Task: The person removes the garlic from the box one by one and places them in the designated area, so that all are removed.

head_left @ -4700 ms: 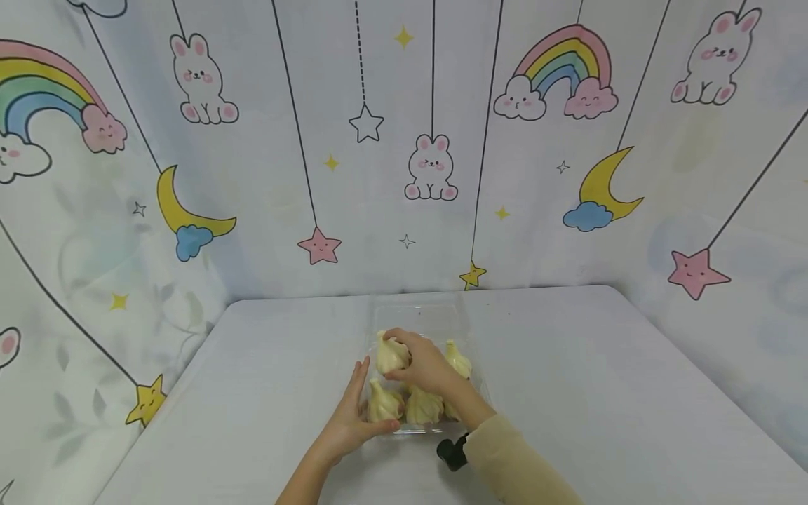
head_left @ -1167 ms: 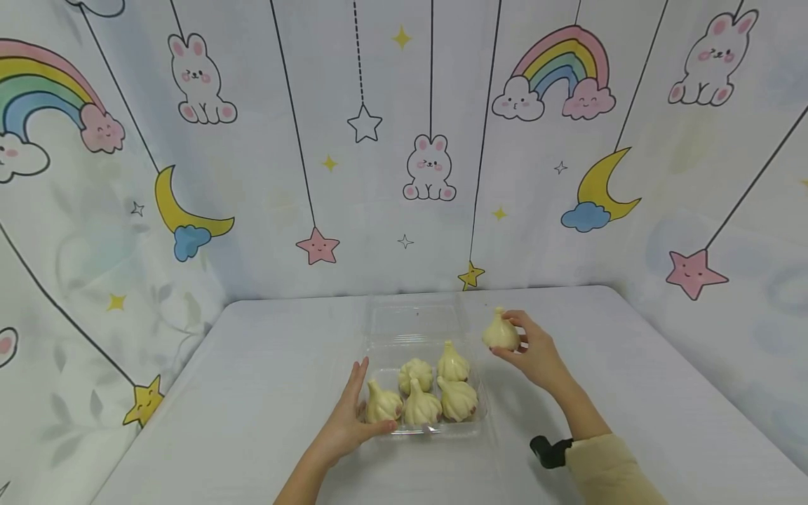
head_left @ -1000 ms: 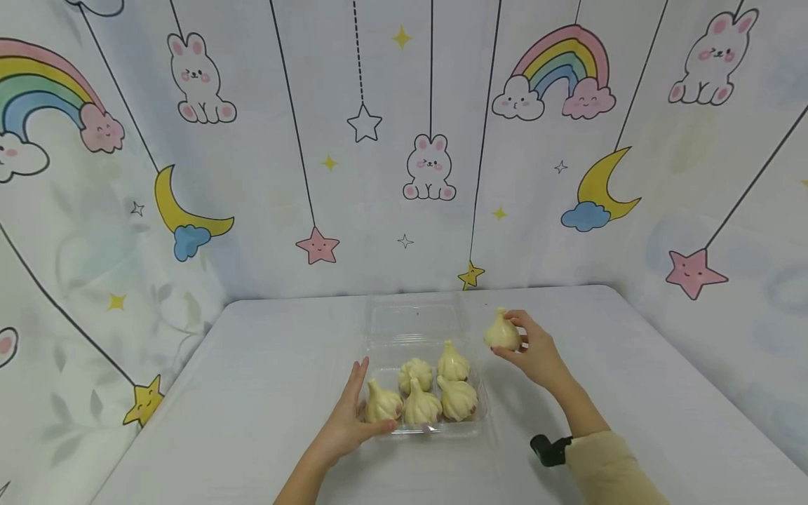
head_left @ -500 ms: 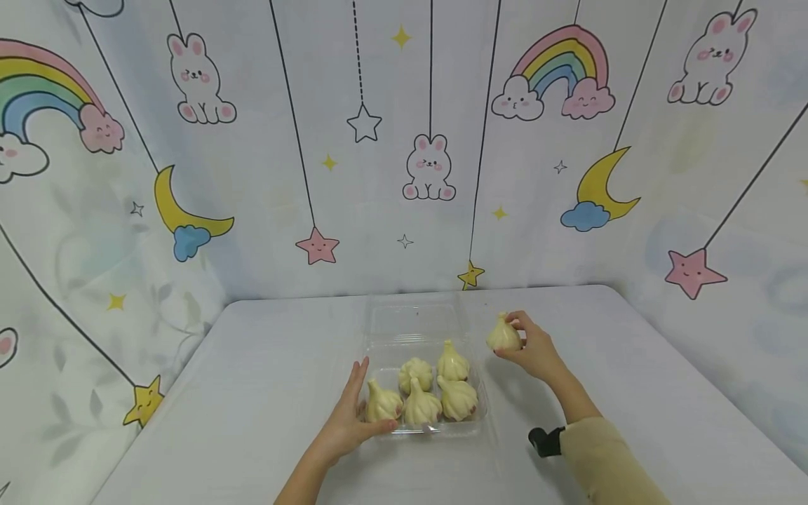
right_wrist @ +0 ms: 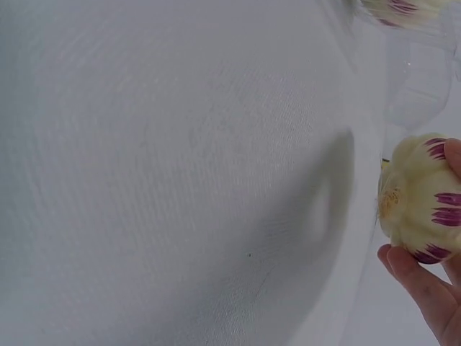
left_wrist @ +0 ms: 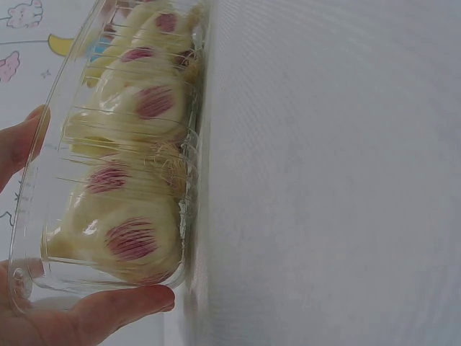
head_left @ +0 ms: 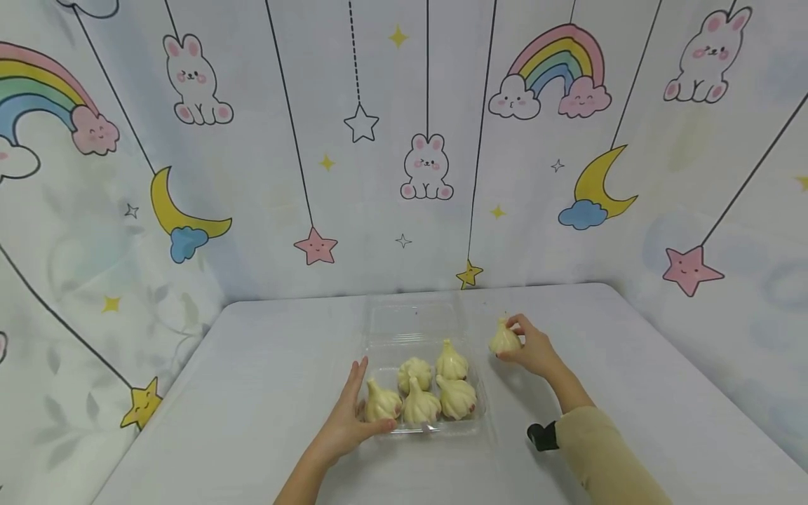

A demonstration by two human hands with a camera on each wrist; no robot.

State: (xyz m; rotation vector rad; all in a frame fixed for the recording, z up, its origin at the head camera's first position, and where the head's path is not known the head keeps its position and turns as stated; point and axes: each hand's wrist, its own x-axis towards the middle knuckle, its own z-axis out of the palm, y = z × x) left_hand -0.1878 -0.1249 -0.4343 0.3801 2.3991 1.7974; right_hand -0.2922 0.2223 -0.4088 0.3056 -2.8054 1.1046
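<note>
A garlic bulb [head_left: 503, 339], pale with purple streaks, is pinched between the thumb and fingers of my right hand [head_left: 534, 348], low over the table, right of the clear plastic box. Its root end [right_wrist: 391, 200] shows in the right wrist view, tipped toward the table surface. Several other garlic bulbs [head_left: 421, 403] sit inside the box [head_left: 442, 429], whose back left spot holds none. My left hand [head_left: 346, 421] steadies the box at its front left corner, fingers straight along the left side. The left thumb [left_wrist: 119, 311] lies against the box wall in the left wrist view.
The box's hinged lid [head_left: 413, 321] lies folded back behind it on the white table [head_left: 271, 372]. A black device [head_left: 543, 437] is on my right wrist by the sleeve [head_left: 596, 449]. A patterned curtain [head_left: 366, 203] stands behind the table.
My right hand has lifted a garlic bulb from the box's back left spot and carried it out to the right. Within the last second it has sunk slightly. My left hand stays put.
</note>
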